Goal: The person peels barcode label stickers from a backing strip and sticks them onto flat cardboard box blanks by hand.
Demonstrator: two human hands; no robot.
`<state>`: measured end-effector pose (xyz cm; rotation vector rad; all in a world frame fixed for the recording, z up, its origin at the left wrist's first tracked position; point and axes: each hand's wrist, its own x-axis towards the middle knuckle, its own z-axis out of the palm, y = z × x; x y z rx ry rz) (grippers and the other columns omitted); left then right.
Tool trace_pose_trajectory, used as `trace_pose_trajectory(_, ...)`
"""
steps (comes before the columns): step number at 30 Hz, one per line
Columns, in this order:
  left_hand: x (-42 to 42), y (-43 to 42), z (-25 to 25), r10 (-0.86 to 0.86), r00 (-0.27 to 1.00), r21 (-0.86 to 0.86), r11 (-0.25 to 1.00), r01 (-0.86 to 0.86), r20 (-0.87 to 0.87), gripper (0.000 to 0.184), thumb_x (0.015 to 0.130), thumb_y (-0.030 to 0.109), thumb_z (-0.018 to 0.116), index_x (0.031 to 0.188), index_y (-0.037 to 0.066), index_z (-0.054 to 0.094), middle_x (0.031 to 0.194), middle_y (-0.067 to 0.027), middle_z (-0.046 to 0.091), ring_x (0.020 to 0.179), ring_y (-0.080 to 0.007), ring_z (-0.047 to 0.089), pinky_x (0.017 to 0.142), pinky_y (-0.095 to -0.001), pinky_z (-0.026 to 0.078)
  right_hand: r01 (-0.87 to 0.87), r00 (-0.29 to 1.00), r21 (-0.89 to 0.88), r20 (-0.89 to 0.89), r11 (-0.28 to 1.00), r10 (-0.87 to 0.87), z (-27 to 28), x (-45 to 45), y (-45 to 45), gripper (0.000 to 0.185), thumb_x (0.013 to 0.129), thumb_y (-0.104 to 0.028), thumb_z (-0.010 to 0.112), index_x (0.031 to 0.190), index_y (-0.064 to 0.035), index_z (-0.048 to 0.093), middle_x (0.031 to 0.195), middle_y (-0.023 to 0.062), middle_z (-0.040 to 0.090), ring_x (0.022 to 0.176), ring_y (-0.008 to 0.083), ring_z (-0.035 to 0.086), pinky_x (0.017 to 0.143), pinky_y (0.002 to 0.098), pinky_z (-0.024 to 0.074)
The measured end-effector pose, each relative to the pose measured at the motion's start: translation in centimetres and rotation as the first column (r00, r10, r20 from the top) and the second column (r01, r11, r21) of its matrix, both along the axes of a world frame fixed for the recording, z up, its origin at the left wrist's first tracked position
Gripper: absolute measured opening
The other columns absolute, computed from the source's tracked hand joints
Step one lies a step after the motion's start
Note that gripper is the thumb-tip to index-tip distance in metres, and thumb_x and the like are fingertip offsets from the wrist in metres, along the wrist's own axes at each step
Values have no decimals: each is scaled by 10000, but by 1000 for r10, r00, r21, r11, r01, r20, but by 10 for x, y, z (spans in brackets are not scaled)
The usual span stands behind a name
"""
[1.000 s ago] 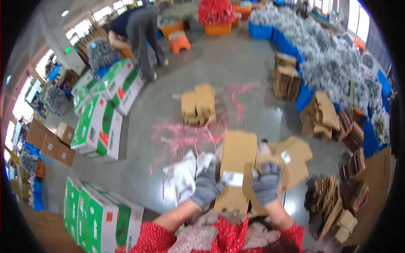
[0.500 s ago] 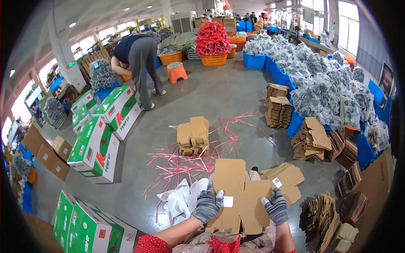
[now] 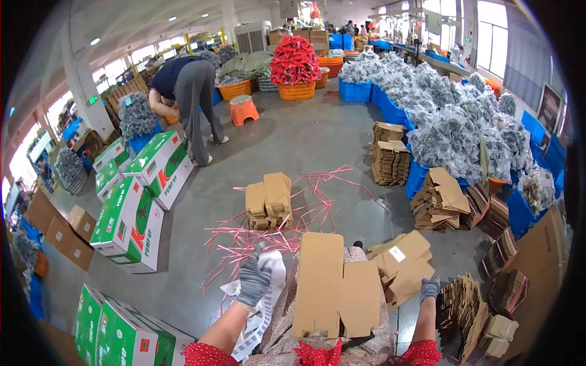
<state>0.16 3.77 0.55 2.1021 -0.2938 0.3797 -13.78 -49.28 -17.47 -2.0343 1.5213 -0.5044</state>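
Observation:
A flat cardboard box blank (image 3: 332, 287) lies on the lap, no label showing on it. To its left, my left hand (image 3: 255, 277) in a grey striped glove is over a white label strip (image 3: 264, 317), its fingers closed at the strip's upper end. My right hand (image 3: 430, 288), in a grey glove, is at the right edge of some overlapping blanks (image 3: 403, 265), the top one bearing a white label. How its fingers sit there is too small to tell. A cardboard stack (image 3: 268, 201) stands on the floor ahead among pink straps (image 3: 229, 241).
Green-and-white cartons (image 3: 131, 226) stand at left. A person (image 3: 189, 91) bends over beside an orange stool (image 3: 243, 110). Blue bins (image 3: 390, 110) heaped with bagged grey items line the right, with cardboard bundles (image 3: 439, 198) near them. A red pile fills an orange basket (image 3: 296, 90).
Both hands have let go of the blank on the lap. My left hand moved left to the label strip, my right hand right to the other blanks. The label is gone from view on the lap blank.

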Motion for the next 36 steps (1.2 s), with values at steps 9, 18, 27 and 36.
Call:
trace_pose_trajectory(9,14,-72,98,-87,991,29,996,84,100,487,834,129,677,1275,10,506,1176,-129,611,992,-203,609,894,-307,473,-884,113,-232,738,407,666,209,76,296,253,850,-31,607,1099,-40,563,927,20,601,816,98,568,748,248,478)
trace_pose_trajectory(18,6,-52,124,-428,890,-209,895,393,-156,393,892,184,624,1236,15,535,1095,-111,631,927,-163,608,811,-286,488,-840,131,-287,715,460,686,233,90,329,220,806,-130,693,1006,-41,678,882,94,649,838,228,626,748,316,503)
trace_pose_trajectory(27,14,-35,88,-598,759,-799,573,180,-258,312,916,77,529,1227,57,547,1106,-96,583,967,-211,596,802,-320,493,-542,210,-793,194,279,958,239,64,347,274,755,-132,726,1020,-74,687,974,140,608,903,289,591,828,382,484)
trace_pose_trajectory(36,4,-22,114,-370,927,74,928,366,64,320,953,253,544,1150,6,590,1023,-139,615,942,-248,601,820,-319,469,-773,74,-510,518,377,852,227,76,342,328,746,-39,723,1061,-21,636,1053,142,598,939,266,597,823,348,494)
